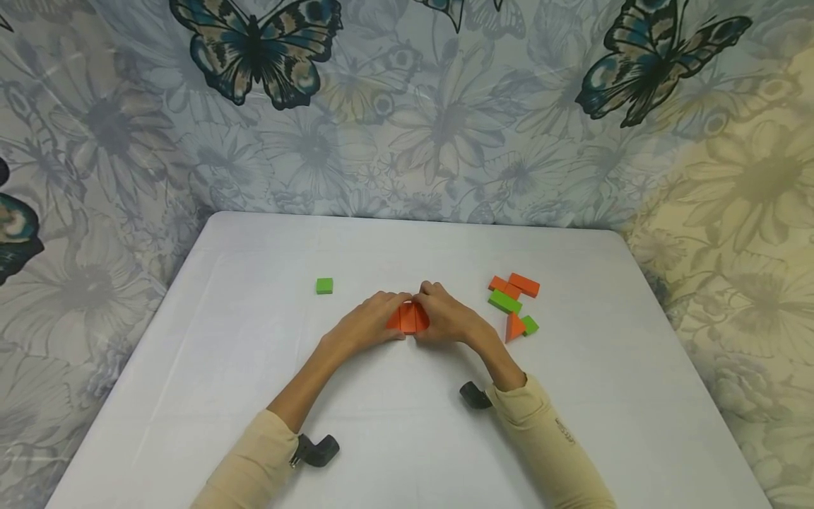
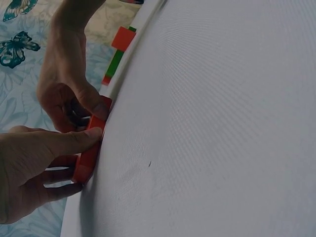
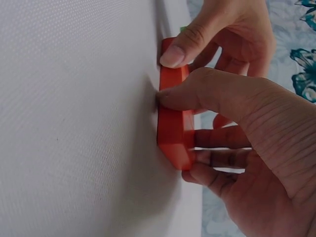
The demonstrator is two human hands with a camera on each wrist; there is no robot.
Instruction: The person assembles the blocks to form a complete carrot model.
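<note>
Several orange blocks (image 1: 408,319) lie side by side on the white table, a straight-sided part in the middle and a slanted part at each end. My left hand (image 1: 369,319) grips their left end, thumb on the near face and fingers behind. From the right, my right hand (image 1: 448,316) grips the other end the same way. The two thumbs are close together in the left wrist view, on the near face of the orange row (image 2: 89,153). A slanted end of the orange row (image 3: 173,128) shows in the right wrist view. The fingers partly hide the blocks.
A lone green block (image 1: 324,285) lies to the left. On the right is a loose group with a green block (image 1: 505,302), an orange block (image 1: 524,285), an orange triangle (image 1: 514,327) and a small green block (image 1: 530,325). Patterned butterfly cloth (image 1: 381,155) hangs behind the table (image 1: 222,353).
</note>
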